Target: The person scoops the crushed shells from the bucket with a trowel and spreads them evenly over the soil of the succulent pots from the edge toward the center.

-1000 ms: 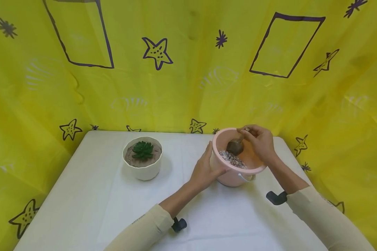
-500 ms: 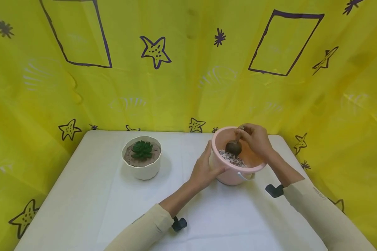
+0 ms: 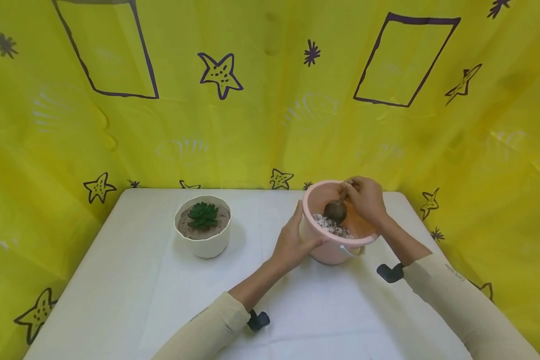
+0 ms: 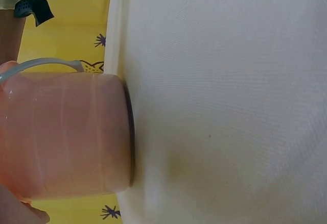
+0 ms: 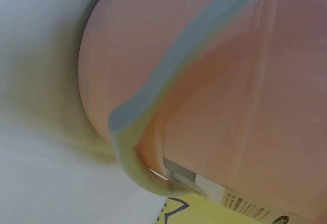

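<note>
A pink bucket [image 3: 330, 256] stands on the white table, its mouth facing up toward me in the head view. My left hand [image 3: 292, 244] holds its left side, thumb along the near rim and fingers spread round the wall. Inside lies a heap of pale, greyish gravel [image 3: 334, 229]. Over the far rim reaches my right hand [image 3: 367, 200], pinching the short handle of a dark brown, round-bowled scoop [image 3: 335, 212]. The bowl touches the gravel; its contents cannot be seen. Both wrist views show mostly the bucket's outer wall [image 4: 71, 132], and the right one its pale carrying handle [image 5: 168, 66].
A white pot [image 3: 208, 246] with a green succulent [image 3: 203, 216] stands to the left on the table [image 3: 130, 280]. Behind and at both sides hangs a yellow curtain [image 3: 261, 125] with starfish drawings. A label [image 5: 245, 203] shows on the bucket in the right wrist view.
My right hand has shifted slightly left with the scoop, whose bowl has turned a little against the gravel. My left hand keeps its hold on the bucket.
</note>
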A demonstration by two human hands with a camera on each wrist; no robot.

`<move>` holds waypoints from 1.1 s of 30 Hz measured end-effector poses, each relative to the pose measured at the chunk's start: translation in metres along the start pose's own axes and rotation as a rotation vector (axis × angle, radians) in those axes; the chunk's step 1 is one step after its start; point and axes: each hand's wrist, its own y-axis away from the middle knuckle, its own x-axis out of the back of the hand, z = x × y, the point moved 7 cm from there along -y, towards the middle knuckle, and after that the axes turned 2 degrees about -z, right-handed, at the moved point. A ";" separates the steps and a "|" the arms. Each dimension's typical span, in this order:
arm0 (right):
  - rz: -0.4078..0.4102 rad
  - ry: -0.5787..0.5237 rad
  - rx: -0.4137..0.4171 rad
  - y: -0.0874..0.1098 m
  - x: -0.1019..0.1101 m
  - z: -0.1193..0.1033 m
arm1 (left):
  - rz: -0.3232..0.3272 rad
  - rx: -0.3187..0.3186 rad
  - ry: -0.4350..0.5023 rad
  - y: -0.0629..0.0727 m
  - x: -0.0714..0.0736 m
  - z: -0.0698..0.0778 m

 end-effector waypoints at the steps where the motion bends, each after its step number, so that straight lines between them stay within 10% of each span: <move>1: 0.004 -0.003 -0.019 0.001 0.000 0.001 | 0.000 0.004 0.001 0.000 0.000 0.000; 33: -0.029 -0.066 -0.203 0.002 0.007 0.008 | 0.002 0.028 0.042 0.002 -0.002 0.001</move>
